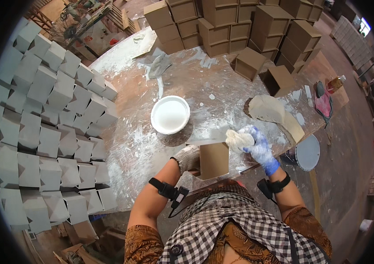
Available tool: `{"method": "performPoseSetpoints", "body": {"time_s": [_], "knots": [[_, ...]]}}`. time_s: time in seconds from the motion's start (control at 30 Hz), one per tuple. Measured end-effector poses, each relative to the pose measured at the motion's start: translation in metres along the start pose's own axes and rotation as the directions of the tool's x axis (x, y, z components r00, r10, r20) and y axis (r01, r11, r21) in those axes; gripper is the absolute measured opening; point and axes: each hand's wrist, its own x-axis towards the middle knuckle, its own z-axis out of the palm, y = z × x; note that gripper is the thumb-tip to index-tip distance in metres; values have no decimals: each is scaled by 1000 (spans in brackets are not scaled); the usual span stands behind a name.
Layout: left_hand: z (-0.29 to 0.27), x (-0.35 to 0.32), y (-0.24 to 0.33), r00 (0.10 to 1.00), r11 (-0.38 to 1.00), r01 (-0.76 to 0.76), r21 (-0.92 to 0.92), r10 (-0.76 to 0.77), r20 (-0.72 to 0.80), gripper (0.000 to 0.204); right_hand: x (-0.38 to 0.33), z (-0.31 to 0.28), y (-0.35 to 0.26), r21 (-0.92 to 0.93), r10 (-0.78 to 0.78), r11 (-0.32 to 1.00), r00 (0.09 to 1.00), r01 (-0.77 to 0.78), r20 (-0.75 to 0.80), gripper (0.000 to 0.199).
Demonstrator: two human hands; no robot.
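Observation:
My left hand (187,159), in a grey knit glove, grips a plain brown box (214,161) by its left side near the table's front edge. Some of its fingers are hidden by the box. In my right hand (261,147), whose blue glove is smeared white, is a cream-coloured wad, cloth or sponge (238,140). The wad is just beyond the box's upper right corner. Farther off, left of centre, stands a round white bowl (170,115) of white liquid, probably paint.
White-coated boxes (46,132) are stacked high on the left. Brown boxes (226,26) stand piled at the back. A curved pale sheet (268,109) lies on the paint-streaked table (138,145). Beside its right edge is a bucket (307,152); a bottle (335,84) sits at far right.

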Motion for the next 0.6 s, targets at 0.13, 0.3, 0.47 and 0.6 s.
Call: {"method": "performPoseSetpoints", "body": {"time_s": [0.13, 0.3, 0.47, 0.6], "knots": [[4, -15, 74, 937, 862, 143, -486, -276, -215, 39, 14, 10, 26, 34, 284, 958, 958, -284, -24, 43], [16, -5, 98, 949, 884, 249, 396, -140, -283, 59, 6, 15, 46, -64, 313, 948, 950, -311, 12, 46], [34, 19, 98, 954, 804, 268, 531, -145, -263, 72, 23, 4, 26, -298, 83, 951, 996, -82, -8, 43], [37, 22, 93, 960, 784, 254, 566, -135, -244, 72, 51, 10, -2, -602, -57, 780, 977, 172, 205, 34]]}}
